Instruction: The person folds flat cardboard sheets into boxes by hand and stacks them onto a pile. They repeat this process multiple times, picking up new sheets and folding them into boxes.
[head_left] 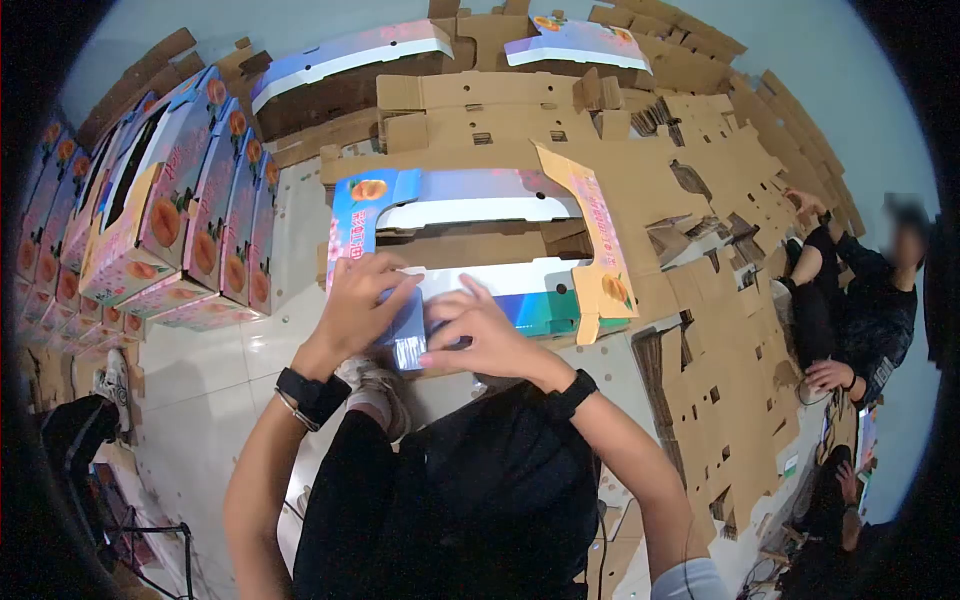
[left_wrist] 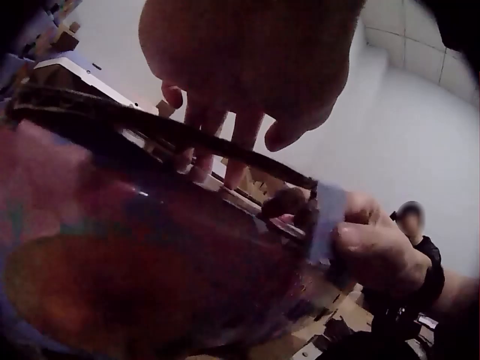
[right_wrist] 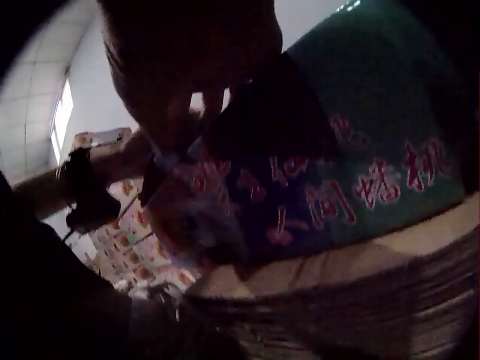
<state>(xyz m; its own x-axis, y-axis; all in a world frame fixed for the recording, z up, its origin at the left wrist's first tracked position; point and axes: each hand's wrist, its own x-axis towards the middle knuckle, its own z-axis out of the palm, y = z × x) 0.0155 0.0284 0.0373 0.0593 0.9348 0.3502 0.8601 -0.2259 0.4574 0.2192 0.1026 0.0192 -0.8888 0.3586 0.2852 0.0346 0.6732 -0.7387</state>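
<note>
An upright fruit carton (head_left: pixel 540 310) with peach pictures stands in front of me, its top edges framing a long opening. At its near left corner, my left hand (head_left: pixel 360 298) lies over the edge. The left wrist view shows that hand's straight fingers (left_wrist: pixel 244 146) reaching down behind the printed wall. Beside it, my right hand (head_left: pixel 490 325) pinches a lavender-blue flap (left_wrist: pixel 327 223) between thumb and fingers. The flap hangs at the corner and has a shiny lower part. In the right wrist view, the carton's green-blue side (right_wrist: pixel 360 180) bears red lettering.
Printed cartons (head_left: pixel 160 220) stand stacked at the left. Flat brown cardboard (head_left: pixel 700 370) spreads over the right side, with more pieces along the far wall. A person (head_left: pixel 850 290) sits at the right; another person's shoe (head_left: pixel 118 385) shows at the left on the tiled floor.
</note>
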